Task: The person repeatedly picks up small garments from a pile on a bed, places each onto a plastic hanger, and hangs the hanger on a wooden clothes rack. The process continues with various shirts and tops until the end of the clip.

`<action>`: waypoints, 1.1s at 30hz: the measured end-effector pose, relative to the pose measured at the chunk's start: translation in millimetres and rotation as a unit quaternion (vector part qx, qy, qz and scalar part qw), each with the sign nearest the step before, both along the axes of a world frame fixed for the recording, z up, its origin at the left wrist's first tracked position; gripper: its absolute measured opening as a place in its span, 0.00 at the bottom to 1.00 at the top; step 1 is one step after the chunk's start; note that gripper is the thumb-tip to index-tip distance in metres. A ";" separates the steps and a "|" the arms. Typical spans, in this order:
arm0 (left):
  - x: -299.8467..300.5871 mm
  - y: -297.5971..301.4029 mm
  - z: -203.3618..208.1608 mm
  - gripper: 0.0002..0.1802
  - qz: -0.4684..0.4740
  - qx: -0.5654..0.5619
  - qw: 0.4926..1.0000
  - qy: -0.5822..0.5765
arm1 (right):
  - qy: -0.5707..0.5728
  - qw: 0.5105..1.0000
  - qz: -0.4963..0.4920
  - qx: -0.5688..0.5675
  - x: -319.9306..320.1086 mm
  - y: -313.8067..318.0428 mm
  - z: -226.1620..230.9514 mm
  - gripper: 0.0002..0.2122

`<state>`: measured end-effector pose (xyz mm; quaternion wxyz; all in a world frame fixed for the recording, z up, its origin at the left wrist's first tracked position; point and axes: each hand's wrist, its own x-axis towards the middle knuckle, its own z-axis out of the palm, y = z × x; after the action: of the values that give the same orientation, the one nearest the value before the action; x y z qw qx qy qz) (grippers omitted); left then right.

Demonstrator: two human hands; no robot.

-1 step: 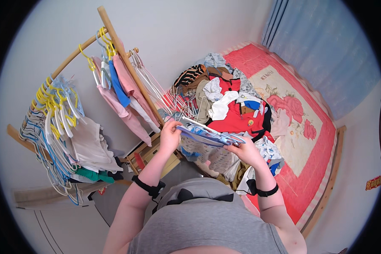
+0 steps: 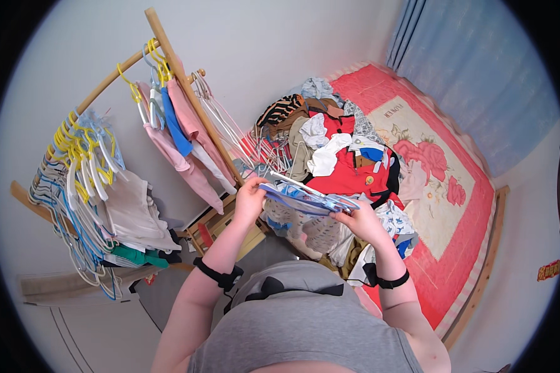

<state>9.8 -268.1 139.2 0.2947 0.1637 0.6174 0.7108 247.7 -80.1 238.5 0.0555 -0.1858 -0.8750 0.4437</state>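
My left hand and my right hand are raised in front of me, pinching opposite ends of a blue-edged garment. The edge is stretched taut between them, tilting slightly down to the right. A white and light-blue hanger lies along the garment's far side, its blue end close to my right fingers. How the hanger sits in the garment is partly hidden. Beneath the edge shows pale cloth with small prints; I cannot tell whether it belongs to the held garment.
A heap of mixed clothes lies on the red flowered bed cover. To the left, a wooden rack carries yellow, white and blue hangers, with pink and blue clothes. Below it stands a small wooden piece of furniture.
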 end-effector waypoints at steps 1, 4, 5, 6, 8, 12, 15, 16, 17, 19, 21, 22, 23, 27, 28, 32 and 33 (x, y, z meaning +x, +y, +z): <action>1.5 -1.0 7.1 0.08 -0.004 0.031 0.995 -0.093 | -0.001 1.000 -0.005 0.015 0.0 3.1 -9.8 0.12; 5.1 -2.2 27.2 0.11 0.002 0.083 0.960 -0.268 | -0.021 0.998 -0.006 0.051 -5.1 8.3 -30.4 0.12; 4.8 -3.3 32.1 0.11 -0.010 0.079 0.962 -0.259 | -0.019 0.999 -0.009 0.048 -6.3 8.0 -32.4 0.12; 3.6 -6.1 36.0 0.11 -0.022 0.076 0.965 -0.250 | -0.016 0.999 -0.010 0.044 -8.6 4.9 -29.8 0.12; 1.2 -4.3 39.7 0.10 -0.013 0.092 0.964 -0.250 | -0.011 0.999 -0.024 0.038 -10.1 0.3 -25.3 0.12; -9.1 -9.7 40.3 0.10 0.004 -0.006 0.987 -0.163 | 0.039 0.999 -0.022 -0.006 -2.2 0.4 -7.8 0.11; -12.4 -9.7 34.0 0.12 0.029 -0.030 0.994 -0.103 | 0.013 0.997 0.027 -0.075 3.3 -2.9 13.1 0.11; -10.2 -7.9 35.2 0.12 0.056 -0.040 0.994 -0.086 | 0.008 0.995 0.056 -0.077 2.6 -4.4 17.9 0.11; -10.5 -7.9 33.1 0.12 0.060 -0.064 0.995 -0.038 | 0.005 0.995 0.058 -0.079 0.2 -6.2 17.6 0.11; -12.1 -7.7 28.4 0.11 0.066 -0.110 0.990 0.061 | -0.001 0.995 0.060 -0.080 -5.2 -11.9 20.3 0.11; -13.0 -6.8 24.4 0.10 0.105 -0.104 0.965 0.216 | 0.001 0.996 0.060 -0.060 -14.3 -18.7 25.4 0.10; -13.2 -6.2 24.9 0.10 0.124 -0.099 0.943 0.292 | -0.011 0.997 0.058 -0.058 -18.6 -21.3 27.5 0.10; -13.1 -7.9 25.4 0.10 0.131 -0.116 0.926 0.335 | -0.023 0.997 0.056 -0.055 -22.2 -24.1 28.9 0.10; -0.2 -11.7 60.5 0.09 0.124 -0.155 0.887 0.416 | -0.035 0.999 0.029 0.003 -29.0 -26.1 17.9 0.11; 0.2 -13.1 61.5 0.09 0.115 -0.159 0.888 0.416 | -0.032 0.999 0.031 -0.005 -29.6 -26.3 18.4 0.11; -1.8 -17.4 54.5 0.08 0.091 -0.178 0.899 0.390 | -0.022 0.999 0.032 -0.035 -29.2 -20.8 23.0 0.12; -2.3 -17.9 52.3 0.08 0.089 -0.170 0.905 0.380 | -0.019 0.998 0.030 -0.041 -29.4 -18.8 23.7 0.12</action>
<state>7.5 -285.9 191.5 -0.0033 0.3125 0.8062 0.5024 218.3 -98.9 262.2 0.0174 -0.1698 -0.8620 0.4773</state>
